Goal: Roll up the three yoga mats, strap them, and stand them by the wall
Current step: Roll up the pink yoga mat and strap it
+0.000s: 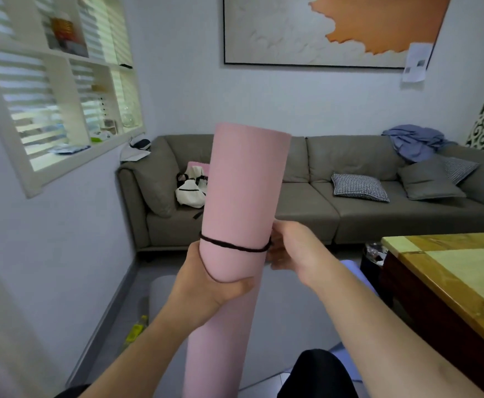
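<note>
A rolled pink yoga mat [243,182] stands upright in the middle of the view. A thin black strap [235,246] circles it a little above its middle. My left hand [206,280] grips the roll from the left, just under the strap. My right hand [289,245] is at the roll's right side with its fingers on the strap there. A grey rolled mat [160,294] lies on the floor behind my left arm. A lilac mat [353,268] shows on the floor behind my right forearm.
A grey sofa [307,214] with cushions, a white bag [190,188] and blue clothes stands along the far wall. A wooden table [450,271] is at the right. The left wall has a shelf window [62,90]. A yellow-green object [136,331] lies by the skirting.
</note>
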Demonstrator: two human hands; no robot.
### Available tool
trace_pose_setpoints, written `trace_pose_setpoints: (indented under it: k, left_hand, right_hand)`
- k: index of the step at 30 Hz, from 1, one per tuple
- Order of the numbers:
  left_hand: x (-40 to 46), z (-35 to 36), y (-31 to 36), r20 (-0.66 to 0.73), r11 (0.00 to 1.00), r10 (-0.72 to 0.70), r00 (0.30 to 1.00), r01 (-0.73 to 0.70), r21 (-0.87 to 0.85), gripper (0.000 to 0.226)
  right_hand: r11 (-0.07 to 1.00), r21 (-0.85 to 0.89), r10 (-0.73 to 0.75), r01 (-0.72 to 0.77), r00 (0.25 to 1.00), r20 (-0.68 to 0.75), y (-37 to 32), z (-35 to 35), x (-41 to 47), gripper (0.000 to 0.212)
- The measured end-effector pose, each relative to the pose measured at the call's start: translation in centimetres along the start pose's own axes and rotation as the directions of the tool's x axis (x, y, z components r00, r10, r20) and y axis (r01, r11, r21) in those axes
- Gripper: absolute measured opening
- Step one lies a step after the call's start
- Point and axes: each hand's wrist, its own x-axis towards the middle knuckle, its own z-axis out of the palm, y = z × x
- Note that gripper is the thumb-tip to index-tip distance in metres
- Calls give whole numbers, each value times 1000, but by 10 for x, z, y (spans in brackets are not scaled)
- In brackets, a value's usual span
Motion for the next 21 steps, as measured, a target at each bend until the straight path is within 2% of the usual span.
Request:
trace_pose_setpoints:
  k: [2,5,7,10,13,15,16,17,18,19,20,21]
  left_hand:
    - [3,-1,3,40,1000,5,999,-4,-12,100]
    - [3,-7,6,134,999,39,990,-35,-35,94]
    - [1,-9,10,137,998,48,989,-41,-50,93]
    - [3,-13,14,92,994,70,993,-61,-94,85]
    - [7,-11,14,77,995,40,996,-33,-92,85]
    - [5,-9,10,74,1000,6,997,-3,-31,94]
    - [3,-7,5,87,1000,-6,996,5,1,97]
    - [2,-7,2,102,1000,-11,995,9,26,98]
    - [1,-8,0,113,999,-13,993,8,38,98]
    - [0,-8,-1,116,999,-15,993,10,45,97]
    - [0,-9,1,117,999,-17,993,11,49,95]
    - [0,-9,3,118,998,-25,993,19,57,94]
  right_hand:
    - [999,44,28,-31,998,61,4,2,2,32]
    - [997,55,-54,48,992,114,4,-4,6,29]
    - [996,41,-84,79,986,142,5,-7,9,38]
    - [998,-60,-12,20,991,133,20,-4,11,55]
    - [980,-181,109,-85,986,129,44,-3,9,45]
    - [971,-232,88,-66,992,89,47,-4,11,34]
    - [974,-225,28,-18,999,41,46,-5,13,26]
    - [985,-167,-52,48,999,-16,40,-6,13,14]
    - [989,-17,-145,144,988,-54,35,-9,14,9]
    - [958,174,-224,227,974,-37,27,-13,14,22]
    - [892,371,-293,259,955,38,19,-17,12,34]
    - [838,476,-362,268,925,116,12,-19,7,43]
